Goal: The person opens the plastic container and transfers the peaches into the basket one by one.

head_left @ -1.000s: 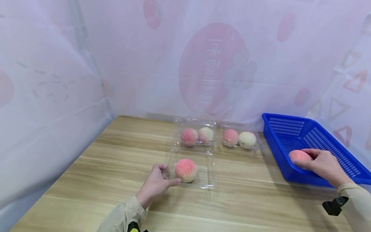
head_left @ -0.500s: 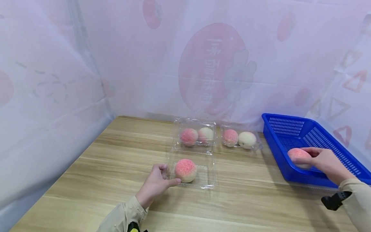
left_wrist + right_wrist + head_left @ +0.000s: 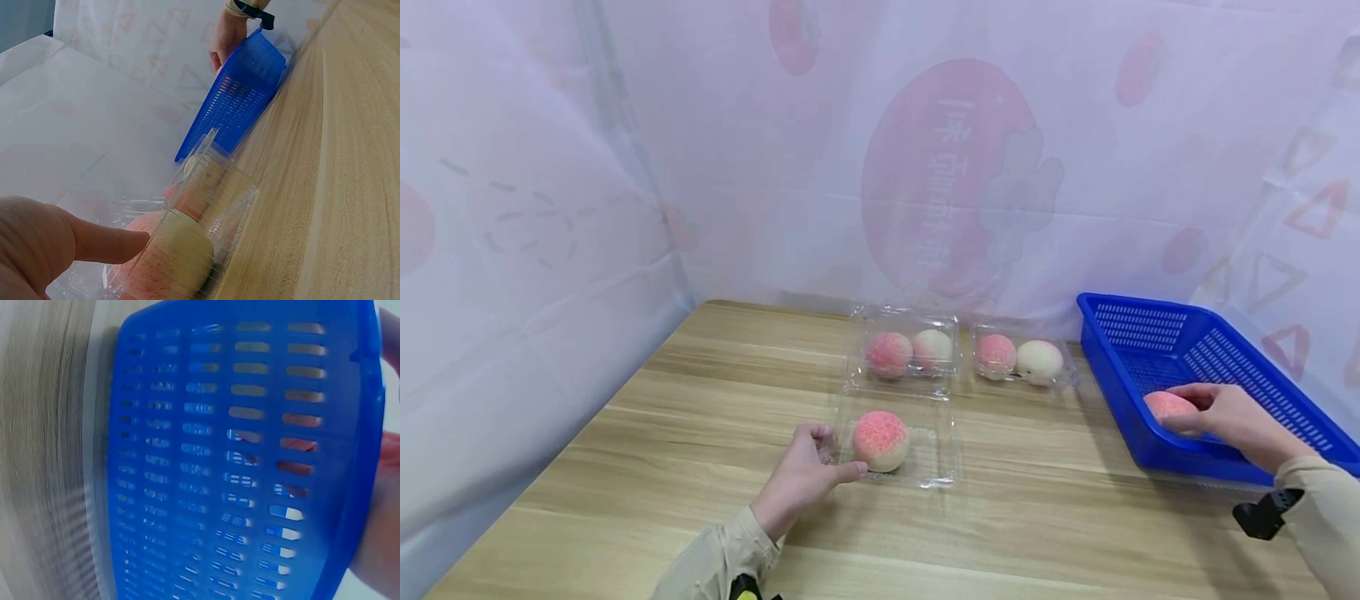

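One peach [image 3: 1165,405] is gripped by our right hand [image 3: 1236,419], just inside the blue basket [image 3: 1118,385] at three o'clock from the open clear box [image 3: 929,457]. Our left hand [image 3: 805,477] holds that box, where a second peach [image 3: 881,441] lies toward nine o'clock. We judge this the pick-up; next calls for lifting clear, then filling the three o'clock half.

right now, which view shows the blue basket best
The head view: it shows most of the blue basket, inside included, though the right hand covers a little. The left wrist view shows it smaller and tilted; the right wrist view, only part of it, slotted and close up.
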